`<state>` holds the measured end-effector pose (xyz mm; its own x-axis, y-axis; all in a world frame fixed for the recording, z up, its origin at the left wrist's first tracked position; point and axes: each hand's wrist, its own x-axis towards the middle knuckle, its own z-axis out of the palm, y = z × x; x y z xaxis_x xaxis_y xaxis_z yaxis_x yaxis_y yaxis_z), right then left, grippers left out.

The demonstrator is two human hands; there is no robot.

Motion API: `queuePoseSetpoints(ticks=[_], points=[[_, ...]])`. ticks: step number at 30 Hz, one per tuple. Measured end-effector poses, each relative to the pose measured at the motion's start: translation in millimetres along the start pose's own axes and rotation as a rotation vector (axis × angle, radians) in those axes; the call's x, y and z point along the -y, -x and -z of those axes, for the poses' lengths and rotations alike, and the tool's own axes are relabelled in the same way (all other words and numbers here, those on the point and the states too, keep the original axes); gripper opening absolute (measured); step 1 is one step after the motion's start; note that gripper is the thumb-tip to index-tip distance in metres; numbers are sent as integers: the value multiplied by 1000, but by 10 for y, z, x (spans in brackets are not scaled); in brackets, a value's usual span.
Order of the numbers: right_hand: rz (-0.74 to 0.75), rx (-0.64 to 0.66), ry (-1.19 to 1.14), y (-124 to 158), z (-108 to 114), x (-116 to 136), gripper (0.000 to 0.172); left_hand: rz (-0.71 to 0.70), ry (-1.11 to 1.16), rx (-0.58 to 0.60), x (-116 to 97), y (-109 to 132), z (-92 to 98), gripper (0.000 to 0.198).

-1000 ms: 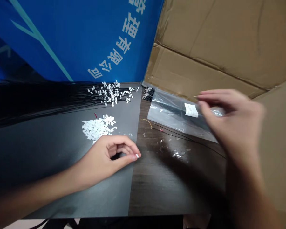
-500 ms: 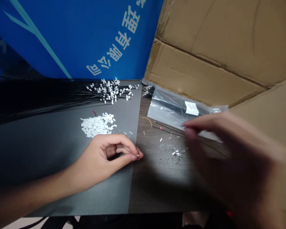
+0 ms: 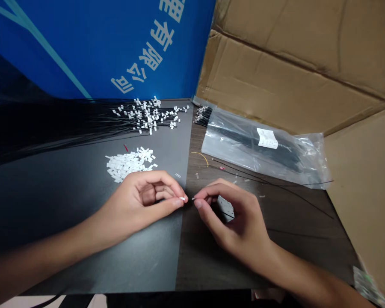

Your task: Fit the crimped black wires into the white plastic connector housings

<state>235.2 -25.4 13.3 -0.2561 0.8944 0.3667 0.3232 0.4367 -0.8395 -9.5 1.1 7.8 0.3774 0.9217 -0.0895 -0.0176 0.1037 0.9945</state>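
Between thumb and forefinger, my left hand [image 3: 147, 196] pinches a small white connector housing [image 3: 182, 198]. Facing it across a short gap, my right hand [image 3: 234, 209] is closed on a thin black wire [image 3: 227, 214], whose metal-tipped end [image 3: 193, 199] pokes out past the fingertips toward the housing. The wire and the housing are apart. Just behind my left hand lies a pile of loose white housings [image 3: 128, 164]. Farther back, a bundle of black wires [image 3: 67, 122] ends in many white housings [image 3: 149, 115].
A clear plastic bag [image 3: 234, 132] of black wires lies at the back right, metal ends sticking out. Loose black wires [image 3: 276, 184], a yellow wire scrap [image 3: 202, 156] and a red scrap [image 3: 126, 148] lie about. A blue panel [image 3: 83, 47] and cardboard [image 3: 291, 85] wall the back.
My right hand has come left from beside the bag, bringing a black wire close to the left fingertips. My left hand still pinches the white housing. The view has shifted slightly.
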Motion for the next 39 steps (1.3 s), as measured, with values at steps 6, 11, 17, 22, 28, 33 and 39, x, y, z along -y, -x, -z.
queuePoseSetpoints(ticks=[6,11,17,22,28,33,39], points=[[-91,74,-81,-11,-11,5,13,-19,-58,-8,-2,25,-62,16],[-277,130,-265,-20,1,-6,9,-34,-51,17,56,38,-64,3],[-377,178,-383,-33,14,0,15,-35,8,-7,216,94,-96,4],[-200,123,-226,-9,2,4,11,-20,41,27,249,107,-82,4],[282,38,161,65,-10,-57,14,-40,26,-40,153,97,-109,9],[420,-14,346,113,-17,-94,15,-236,-175,-137,30,111,-163,19],[-100,285,-76,-80,244,92,13,-641,-420,-13,-5,190,-4,33]])
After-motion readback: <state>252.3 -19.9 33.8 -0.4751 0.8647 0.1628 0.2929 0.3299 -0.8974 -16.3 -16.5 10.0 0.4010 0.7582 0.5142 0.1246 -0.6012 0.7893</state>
